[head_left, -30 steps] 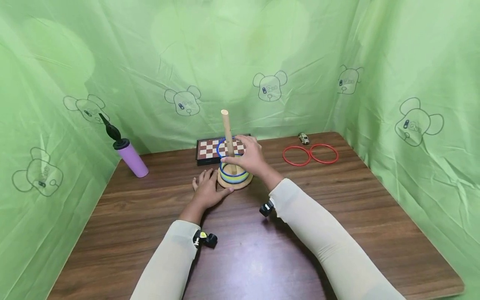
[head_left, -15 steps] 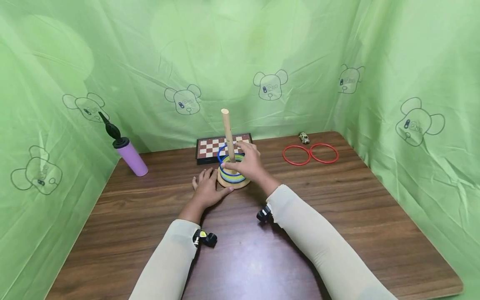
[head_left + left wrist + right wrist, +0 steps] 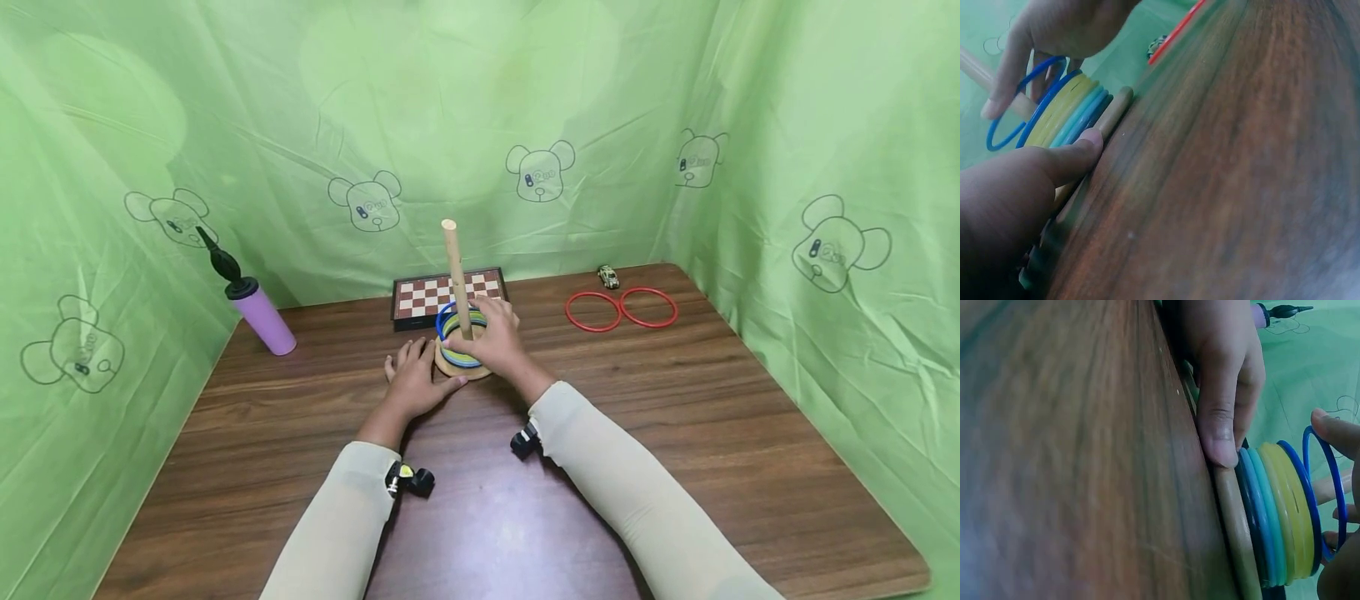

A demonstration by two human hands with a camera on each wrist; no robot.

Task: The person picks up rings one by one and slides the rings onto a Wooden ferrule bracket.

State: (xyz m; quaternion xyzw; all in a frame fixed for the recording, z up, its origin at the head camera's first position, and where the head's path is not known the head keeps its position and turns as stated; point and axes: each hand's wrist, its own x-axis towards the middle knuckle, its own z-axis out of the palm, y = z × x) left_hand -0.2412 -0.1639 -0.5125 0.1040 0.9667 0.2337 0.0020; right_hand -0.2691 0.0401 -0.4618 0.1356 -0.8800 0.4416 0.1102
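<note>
A wooden peg (image 3: 456,271) stands on a round wooden base (image 3: 1238,531). Round its foot lies a stack of blue, yellow and turquoise rings (image 3: 1294,512). My right hand (image 3: 497,340) holds a blue ring (image 3: 1340,494) between thumb and fingers; the ring encircles the peg, tilted, just above the stack. In the left wrist view a small gap shows between this blue ring and the top of the stack. My left hand (image 3: 414,382) rests against the near left side of the base, fingers extended, its thumb (image 3: 1088,142) on the base's edge.
Behind the peg lies a brown and white checkered board (image 3: 420,300). A purple hand pump (image 3: 267,321) with a black nozzle stands at the left. Two red rings (image 3: 567,312) lie to the right, near a toy car (image 3: 608,277). Green cloth (image 3: 450,100) surrounds the wooden table (image 3: 675,433).
My right hand has moved down along the peg with the blue ring, from well above the stack to just over it. The left hand has stayed on the base.
</note>
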